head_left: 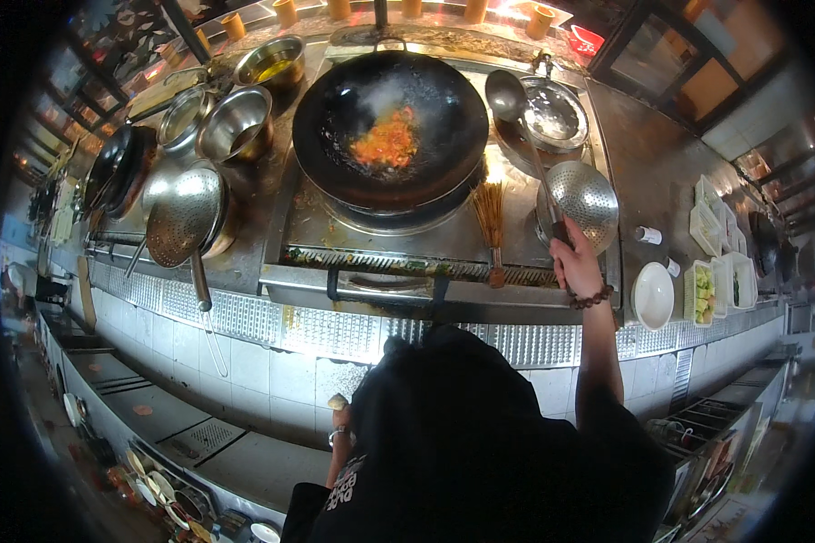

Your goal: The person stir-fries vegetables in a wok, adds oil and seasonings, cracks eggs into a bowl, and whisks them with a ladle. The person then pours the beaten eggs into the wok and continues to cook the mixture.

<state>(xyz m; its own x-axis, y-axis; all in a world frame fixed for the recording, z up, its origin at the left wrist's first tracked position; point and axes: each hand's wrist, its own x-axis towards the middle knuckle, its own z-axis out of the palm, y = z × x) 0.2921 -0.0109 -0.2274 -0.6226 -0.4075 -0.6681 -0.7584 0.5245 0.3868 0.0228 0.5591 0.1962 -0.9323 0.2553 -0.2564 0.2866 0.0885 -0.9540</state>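
Note:
My right hand [577,261], with a beaded bracelet at the wrist, grips the dark handle of a long metal ladle [506,95]. The ladle's bowl is up and away from me, right of a large black wok [319,163]. Orange-red food [387,139] lies steaming in the wok, which sits on a round burner ring. Low beside my body, my left hand [340,417] wears a watch and holds a small pale object [337,401], perhaps a folded cloth. A bamboo wok brush [490,217] stands between the wok and my right hand.
Perforated strainers [183,217] [581,203] flank the wok. Steel bowls [234,122], one with yellow oil [272,68], stand at left. A water-filled basin [555,114] is at back right. Further right are a white bowl [653,296] and vegetable baskets [705,292]. A metal counter [244,468] runs behind me.

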